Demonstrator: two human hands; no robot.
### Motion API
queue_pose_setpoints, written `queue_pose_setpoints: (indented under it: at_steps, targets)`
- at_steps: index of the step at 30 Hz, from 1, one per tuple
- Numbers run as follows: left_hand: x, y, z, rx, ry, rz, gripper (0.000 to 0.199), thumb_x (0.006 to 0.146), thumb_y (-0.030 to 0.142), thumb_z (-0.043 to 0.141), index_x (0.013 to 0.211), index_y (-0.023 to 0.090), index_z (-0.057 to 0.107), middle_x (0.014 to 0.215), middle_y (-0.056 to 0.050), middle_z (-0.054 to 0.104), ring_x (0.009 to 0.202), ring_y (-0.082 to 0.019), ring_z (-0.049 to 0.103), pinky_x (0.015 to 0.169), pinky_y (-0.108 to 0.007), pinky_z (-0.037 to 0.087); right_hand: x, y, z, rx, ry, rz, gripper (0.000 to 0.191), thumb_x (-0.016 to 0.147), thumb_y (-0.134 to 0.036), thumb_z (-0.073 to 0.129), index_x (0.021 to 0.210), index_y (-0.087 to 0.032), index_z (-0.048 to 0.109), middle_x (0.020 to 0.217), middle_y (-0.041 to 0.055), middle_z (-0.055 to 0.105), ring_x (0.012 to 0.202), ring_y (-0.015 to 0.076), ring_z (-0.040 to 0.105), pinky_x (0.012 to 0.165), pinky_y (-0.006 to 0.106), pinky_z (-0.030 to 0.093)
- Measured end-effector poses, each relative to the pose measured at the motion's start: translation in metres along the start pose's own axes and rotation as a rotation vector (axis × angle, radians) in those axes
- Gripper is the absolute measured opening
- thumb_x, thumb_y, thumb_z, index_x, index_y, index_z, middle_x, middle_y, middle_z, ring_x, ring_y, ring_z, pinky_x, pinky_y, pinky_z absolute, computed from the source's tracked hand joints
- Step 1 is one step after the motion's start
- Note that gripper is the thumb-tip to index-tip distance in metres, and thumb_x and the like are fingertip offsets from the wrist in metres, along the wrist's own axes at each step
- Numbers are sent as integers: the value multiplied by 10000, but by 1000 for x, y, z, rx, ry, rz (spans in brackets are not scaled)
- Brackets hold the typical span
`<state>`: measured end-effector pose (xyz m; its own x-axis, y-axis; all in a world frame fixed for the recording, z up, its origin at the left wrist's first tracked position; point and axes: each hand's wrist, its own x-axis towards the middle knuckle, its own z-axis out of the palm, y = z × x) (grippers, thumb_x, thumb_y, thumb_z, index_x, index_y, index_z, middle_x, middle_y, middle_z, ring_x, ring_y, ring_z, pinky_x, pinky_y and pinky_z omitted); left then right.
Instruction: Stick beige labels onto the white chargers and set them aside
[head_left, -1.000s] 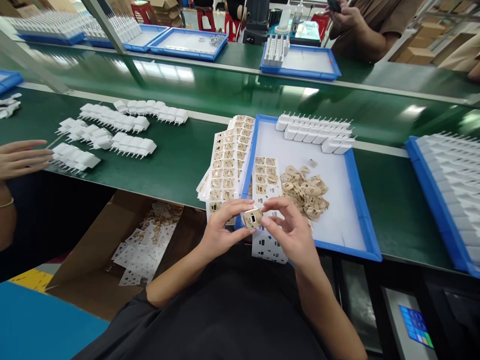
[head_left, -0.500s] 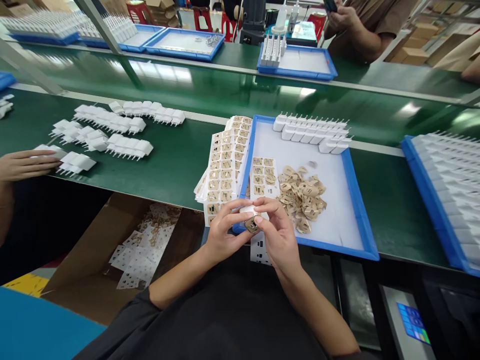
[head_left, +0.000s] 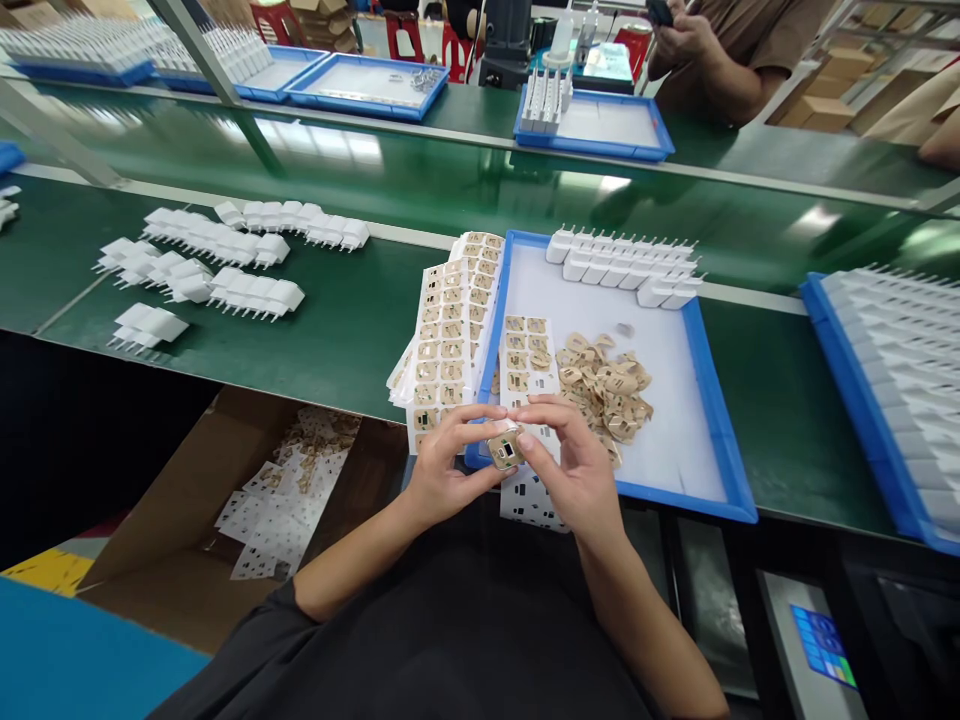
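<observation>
Between my two hands is a white plug adapter (head_left: 506, 447), its end face covered by a tan sticker with a dark rectangular opening. My left hand (head_left: 452, 455) grips it from the left, fingers along the top and thumb below. On the other side, my right hand (head_left: 574, 462) has its thumb against the sticker's edge and its fingers over the top. Just beyond lies a sticker sheet (head_left: 519, 360) with tan labels, partly hidden by my hands. A heap of loose tan pieces (head_left: 607, 385) lies in the blue-rimmed tray (head_left: 716, 400).
Stacked sticker sheets (head_left: 442, 340) lie left of the tray. White adapters (head_left: 251, 290) stand in rows on the green bench, others (head_left: 626, 265) at the tray's back. Another full tray (head_left: 862, 420) is at right. A cardboard box (head_left: 172, 540) with scraps sits below. Someone opposite holds a phone.
The adapter has turned so its stickered face shows more fully. My right hand has shifted slightly right and down. The neighbour's hand at the far left has left the view.
</observation>
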<state>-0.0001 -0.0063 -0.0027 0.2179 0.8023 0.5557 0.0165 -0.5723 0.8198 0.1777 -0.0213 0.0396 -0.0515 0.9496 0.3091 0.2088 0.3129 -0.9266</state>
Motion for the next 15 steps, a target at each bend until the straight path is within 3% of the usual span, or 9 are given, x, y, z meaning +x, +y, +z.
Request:
queue_pose_setpoints:
  at_steps: [3, 6, 8, 10, 12, 13, 14, 15]
  targets:
    - [-2, 2, 0, -46, -9, -116, 476, 817, 165, 807, 1249, 291, 650, 1242, -85, 666, 1168, -237, 664, 918, -347, 610, 3, -9, -3, -273, 21, -296, 187, 899, -119, 661, 996, -280, 675, 1052, 43, 736, 1136, 239, 607, 1023, 455, 493]
    - [-3, 2, -4, -114, -9, -275, 426, 857, 206, 770, 1257, 292, 649, 1253, -79, 663, 1168, -231, 659, 888, -316, 620, 2, -13, -10, -244, -124, -477, 173, 891, -117, 666, 986, -262, 662, 993, 43, 734, 1022, 223, 657, 909, 409, 550]
    - [-2, 0, -8, -135, 1, -329, 420, 860, 219, 767, 1255, 294, 645, 1250, -69, 671, 1159, -224, 660, 891, -305, 616, 1, -6, -22, -126, -121, -414, 145, 909, -136, 643, 981, -261, 650, 899, 22, 724, 937, 208, 680, 839, 384, 572]
    - [0, 0, -13, -118, 8, -347, 410, 858, 227, 766, 1246, 288, 647, 1236, -63, 685, 1145, -215, 667, 901, -298, 607, 1, 11, -42, -138, 85, -263, 135, 919, -164, 638, 1004, -267, 652, 860, 10, 711, 869, 198, 686, 792, 373, 581]
    - [3, 0, -20, -71, 37, -363, 420, 852, 238, 766, 1249, 272, 633, 1228, -67, 698, 1128, -213, 679, 908, -302, 600, 3, 35, -67, -349, 307, -87, 164, 899, -253, 687, 1061, -254, 664, 931, 37, 724, 858, 215, 694, 787, 396, 588]
    - [5, -1, -25, -37, 69, -373, 441, 841, 245, 772, 1254, 260, 618, 1218, -72, 706, 1110, -215, 689, 897, -303, 600, 4, 46, -79, -511, 345, -29, 150, 896, -310, 687, 1029, -240, 684, 946, 56, 732, 867, 237, 698, 827, 439, 583]
    - [6, -2, -30, 7, 108, -384, 459, 827, 253, 779, 1252, 247, 604, 1200, -76, 714, 1076, -213, 703, 872, -299, 602, 6, 58, -90, -668, 305, -22, 169, 896, -360, 674, 1001, -231, 706, 985, 78, 741, 941, 275, 699, 901, 499, 564]
    - [8, -3, -38, 65, 151, -395, 466, 813, 261, 783, 1240, 236, 598, 1175, -76, 722, 1030, -209, 715, 840, -294, 603, 8, 67, -98, -783, 281, -70, 210, 894, -394, 655, 995, -222, 720, 1042, 107, 738, 1033, 324, 686, 969, 561, 527]
